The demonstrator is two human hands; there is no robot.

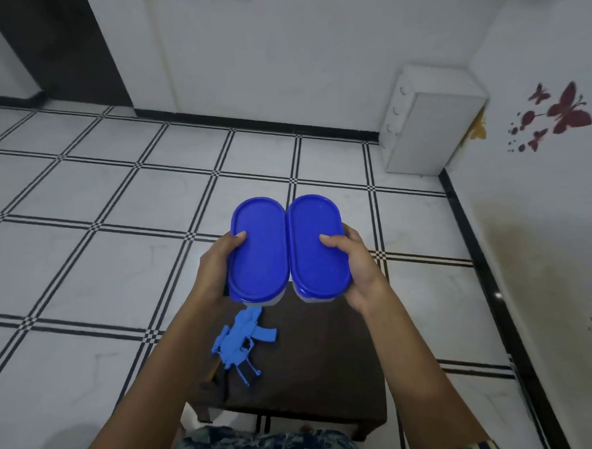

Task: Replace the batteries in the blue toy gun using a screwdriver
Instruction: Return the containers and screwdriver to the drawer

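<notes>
- Blue toy gun (241, 344): light blue plastic; lies flat on the left part of the table, below the held containers and apart from both hands; its upper end is hidden behind the left container.
- Table (322, 360): small, dark brown wood; stands on the floor directly in front of the person.
- Left container (258, 250): oval tub with a deep blue lid, lid facing the camera; held up above the table's far edge; its long side touches the right container.
- Right container (314, 247): same shape and same blue lid; pale body just visible under the near rim.
- Left hand (214, 263): grips the left container from its outer side; thumb laid across the lid, fingers curled underneath and out of sight.
- Right hand (358, 265): grips the right container from its outer side; thumb pressed on the lid, fingers wrapped below.
- Dark item (215, 379): lies just beside the gun's lower end at the table's left edge; too blurred to identify.
- Floor (115, 199): white tiles with black checked lines.
- White cabinet (426, 121): stands in the far right corner.
- Butterfly stickers (566, 110): dark red, on the right wall.
</notes>
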